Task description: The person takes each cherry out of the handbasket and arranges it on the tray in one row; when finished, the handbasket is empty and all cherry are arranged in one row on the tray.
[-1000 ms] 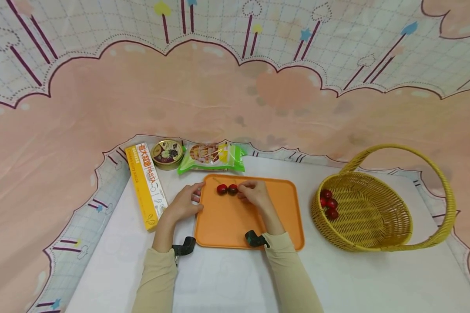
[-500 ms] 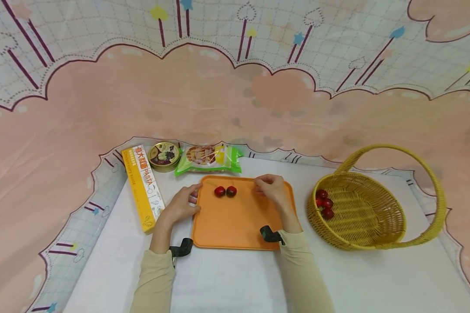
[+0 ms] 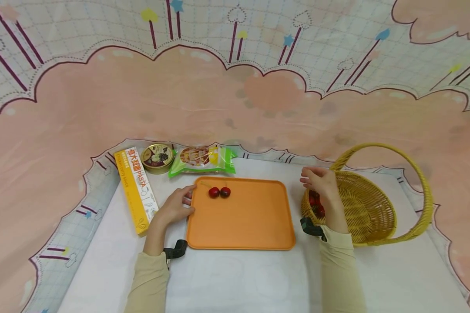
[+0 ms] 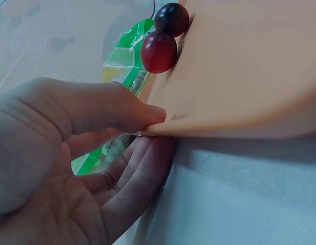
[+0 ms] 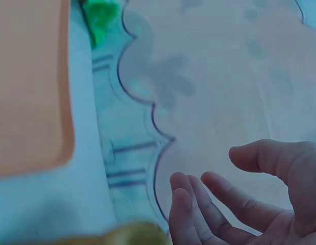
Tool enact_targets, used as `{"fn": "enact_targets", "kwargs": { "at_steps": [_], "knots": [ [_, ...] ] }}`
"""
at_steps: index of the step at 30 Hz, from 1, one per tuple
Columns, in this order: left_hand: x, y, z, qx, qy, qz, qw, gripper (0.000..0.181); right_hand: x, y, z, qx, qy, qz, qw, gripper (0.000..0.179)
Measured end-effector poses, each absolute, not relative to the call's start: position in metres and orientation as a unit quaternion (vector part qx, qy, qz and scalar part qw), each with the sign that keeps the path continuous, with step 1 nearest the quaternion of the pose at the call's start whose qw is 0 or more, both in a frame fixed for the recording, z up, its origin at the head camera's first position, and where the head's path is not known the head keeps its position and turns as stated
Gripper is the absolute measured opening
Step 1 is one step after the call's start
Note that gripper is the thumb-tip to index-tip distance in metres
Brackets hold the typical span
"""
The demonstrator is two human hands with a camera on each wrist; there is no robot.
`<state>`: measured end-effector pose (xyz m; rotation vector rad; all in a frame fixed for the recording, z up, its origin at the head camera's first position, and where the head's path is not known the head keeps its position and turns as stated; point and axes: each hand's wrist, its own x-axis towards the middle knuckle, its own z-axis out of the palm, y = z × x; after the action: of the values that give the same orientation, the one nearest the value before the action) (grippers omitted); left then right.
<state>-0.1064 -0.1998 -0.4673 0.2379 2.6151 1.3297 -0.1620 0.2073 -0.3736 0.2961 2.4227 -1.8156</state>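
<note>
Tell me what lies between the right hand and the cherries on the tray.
In the head view, no object lies there: just a bare stretch of the orange tray, then a strip of white table.

"PASTA", seemingly "curry sauce", on box (image 3: 136,190)

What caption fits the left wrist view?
Left hand pinching an orange tray by its edge, two cherries on top.
</note>
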Motion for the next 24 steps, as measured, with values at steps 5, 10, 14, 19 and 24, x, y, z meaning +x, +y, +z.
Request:
{"fn": "enact_targets", "kwargs": {
  "at_steps": [5, 10, 14, 19, 24],
  "knots": [
    [-0.106, -0.202, -0.468, 0.081, 0.883, 0.452, 0.099, 0.069, -0.158, 0.233, -0.370, 0.093, 0.786, -0.609, 0.051, 0.046],
    [-0.106, -0.201, -0.467, 0.078, 0.882, 0.453, 0.103, 0.070, -0.156, 0.257, -0.373, 0.102, 0.785, -0.609, 0.058, 0.044],
    [-0.106, -0.201, -0.467, 0.077, 0.883, 0.452, 0.103, 0.070, -0.156, 0.273, -0.375, 0.117, 0.832, -0.533, 0.097, 0.051],
    [-0.106, -0.201, -0.466, 0.077, 0.883, 0.451, 0.102, 0.069, -0.156, 0.286, -0.375, 0.113, 0.859, -0.473, 0.156, 0.050],
    [-0.105, -0.201, -0.466, 0.083, 0.883, 0.451, 0.096, 0.068, -0.160, 0.292, -0.379, 0.119, 0.849, -0.479, 0.188, 0.050]
  ]
}}
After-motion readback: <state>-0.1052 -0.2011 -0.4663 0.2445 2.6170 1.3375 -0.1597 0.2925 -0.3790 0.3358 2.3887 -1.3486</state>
